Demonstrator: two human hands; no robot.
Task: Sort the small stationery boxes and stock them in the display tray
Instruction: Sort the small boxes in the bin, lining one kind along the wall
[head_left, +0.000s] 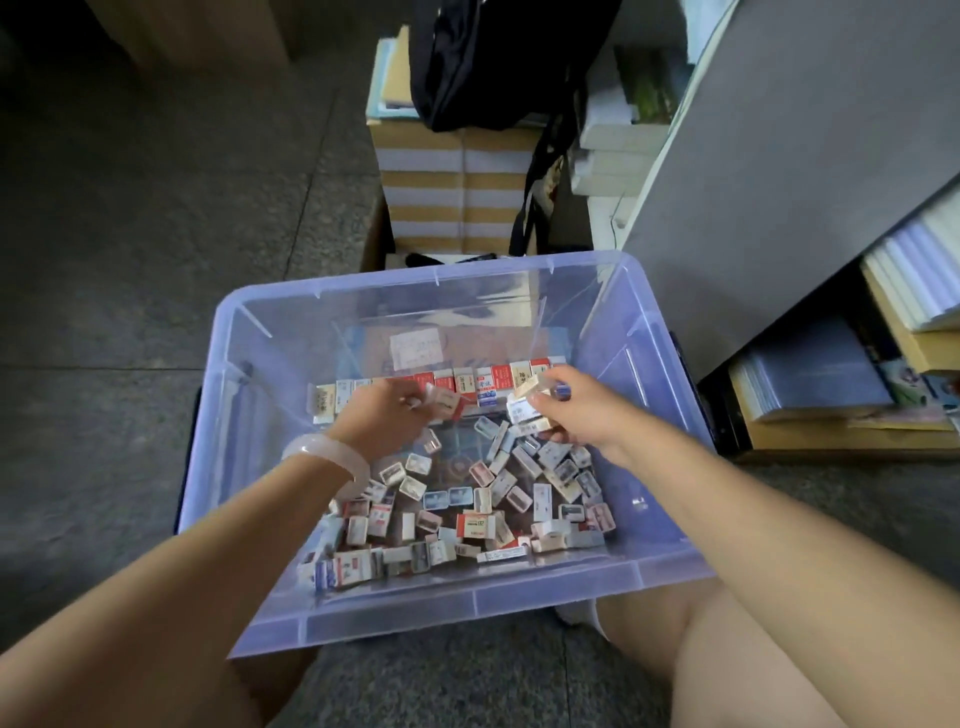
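A single wide-angle camera sat on the person's head and looked forward and steeply down. It was close above a clear plastic bin (644, 332) on the floor, both forearms reaching into the picture from the bottom corners. The upper edge took in stacked cartons (457, 176) straight ahead and a shelf (789, 156) at right. Straight lines bowed toward the edges.

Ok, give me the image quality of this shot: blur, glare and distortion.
Head view: wide-angle bending bows the grey cabinet edge and the clear bin rim; left hand and right hand, each holding small boxes, are slightly motion-smeared; box print in the loose pile is too soft to read; pale reflections streak the bin's far wall; lighting is dim and flat.
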